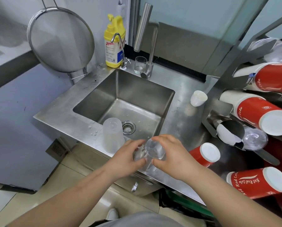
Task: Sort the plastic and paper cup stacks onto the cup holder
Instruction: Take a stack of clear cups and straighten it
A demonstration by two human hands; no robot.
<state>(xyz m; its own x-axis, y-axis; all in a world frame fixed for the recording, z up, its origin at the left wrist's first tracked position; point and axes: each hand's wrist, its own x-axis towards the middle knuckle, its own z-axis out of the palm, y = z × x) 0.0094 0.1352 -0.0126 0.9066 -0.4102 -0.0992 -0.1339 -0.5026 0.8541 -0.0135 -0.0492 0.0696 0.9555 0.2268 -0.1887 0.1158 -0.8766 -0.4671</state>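
Both hands, left hand [128, 157] and right hand [171, 154], pinch the clear cup stack [151, 155]; keep it straight, squeeze lightly, aim for the cup holder [225, 89].

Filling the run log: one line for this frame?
left hand: holds clear cups | right hand: holds same stack | place: counter edge by sink | holder: red cups loaded

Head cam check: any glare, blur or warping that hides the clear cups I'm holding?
Head view: the clear cup stack between left hand and right hand is faint and see-through, edges soft; red paper cups at right blur and stretch from wide-angle distortion; steel counter shows mild sheen.
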